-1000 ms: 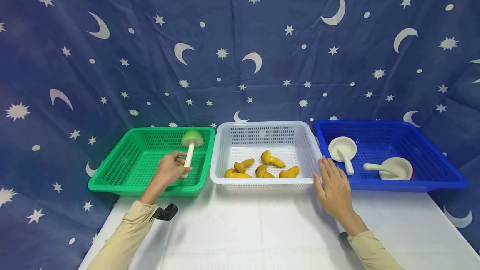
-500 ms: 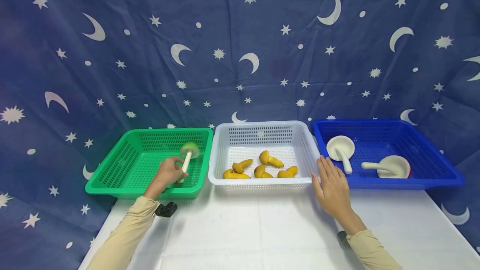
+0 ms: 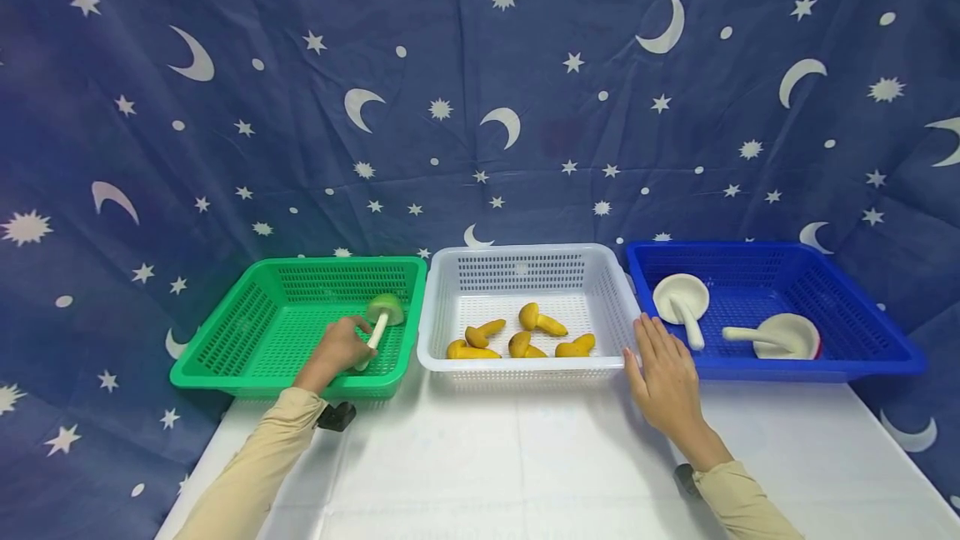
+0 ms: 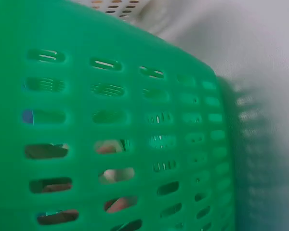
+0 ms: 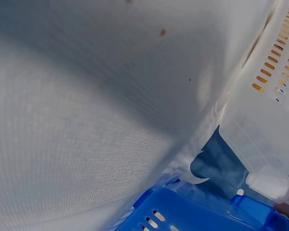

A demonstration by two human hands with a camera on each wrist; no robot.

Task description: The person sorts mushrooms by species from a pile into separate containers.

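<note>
In the head view my left hand (image 3: pixel 343 347) reaches over the front rim of the green basket (image 3: pixel 217 375). Its thumb and fingers pinch the white stem of a toy mushroom with a green cap (image 3: pixel 386 307), low in the basket's right side. Through the slots of the green basket wall (image 4: pixel 77 130), the left wrist view shows only bits of fingers and pale stem. My right hand (image 3: pixel 666 377) lies with straight fingers at the front corner where the white basket (image 3: pixel 525 362) meets the blue basket (image 3: pixel 780 369).
Several yellow mushrooms (image 3: pixel 542 320) lie in the white basket. Two white-stemmed mushrooms lie cap-down in the blue basket, one at left (image 3: pixel 681 298) and one with a red edge (image 3: pixel 787 336) at right. A white cloth (image 3: pixel 517 457) covers the table, before a blue star-patterned curtain (image 3: pixel 465 65).
My left hand has lowered the green-capped mushroom from above the green basket down inside it, its cap dropping away from the back rim. My right hand has stayed in place.
</note>
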